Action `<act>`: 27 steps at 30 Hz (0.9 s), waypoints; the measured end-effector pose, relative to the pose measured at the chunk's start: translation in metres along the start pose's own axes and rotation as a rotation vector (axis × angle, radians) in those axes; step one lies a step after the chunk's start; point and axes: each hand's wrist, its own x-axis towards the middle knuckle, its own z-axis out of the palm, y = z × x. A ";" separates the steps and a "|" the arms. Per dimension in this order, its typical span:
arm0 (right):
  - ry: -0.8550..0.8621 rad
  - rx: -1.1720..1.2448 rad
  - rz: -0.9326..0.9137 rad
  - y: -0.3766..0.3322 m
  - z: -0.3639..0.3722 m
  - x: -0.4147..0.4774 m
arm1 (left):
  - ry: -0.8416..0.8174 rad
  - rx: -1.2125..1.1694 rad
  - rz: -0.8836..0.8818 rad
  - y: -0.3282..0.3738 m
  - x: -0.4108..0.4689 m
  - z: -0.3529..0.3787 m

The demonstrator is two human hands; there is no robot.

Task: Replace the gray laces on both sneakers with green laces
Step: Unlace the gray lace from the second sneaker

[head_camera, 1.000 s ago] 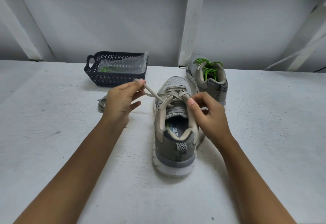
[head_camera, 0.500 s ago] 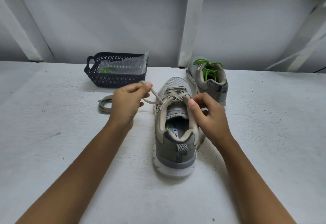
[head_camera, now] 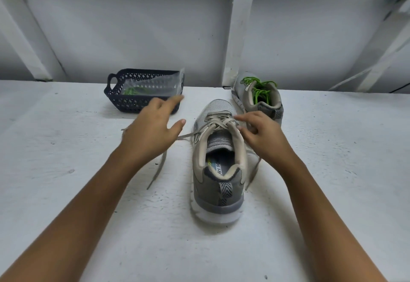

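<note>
The left hand hovers open, fingers spread and blurred, at 9 o'clock of the near sneaker. The right hand sits at the sneaker's 2 o'clock with fingertips on the collar by the top crossing; whether it pinches anything, I cannot tell. The gray lace trails loose across the white surface below the left hand. At 1 o'clock stands the second sneaker with green laces; at 10 o'clock, a dark basket holds a clear bag.
</note>
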 end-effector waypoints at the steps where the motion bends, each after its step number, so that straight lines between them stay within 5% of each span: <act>1: -0.030 -0.011 0.019 -0.001 -0.001 0.001 | -0.060 -0.094 0.045 0.001 0.005 0.006; 5: -0.011 -0.004 0.062 -0.008 -0.007 -0.001 | -0.210 -0.223 0.120 0.009 0.013 0.027; 11: 0.016 0.119 -0.043 -0.030 -0.028 -0.022 | 0.049 -0.494 0.085 0.023 0.002 0.016; 16: -0.015 -0.053 -0.218 -0.031 -0.026 -0.044 | -0.034 -0.320 0.270 0.032 -0.027 0.008; 20: 0.059 -0.062 -0.197 -0.033 -0.026 -0.040 | -0.177 -0.322 0.140 0.033 -0.028 0.009; 23: 0.117 0.036 -0.018 -0.035 -0.027 -0.021 | -0.237 -0.378 0.018 0.036 -0.023 0.013; 27: -0.178 -0.017 0.118 -0.036 -0.024 0.004 | -0.337 -0.421 -0.106 0.036 -0.021 0.021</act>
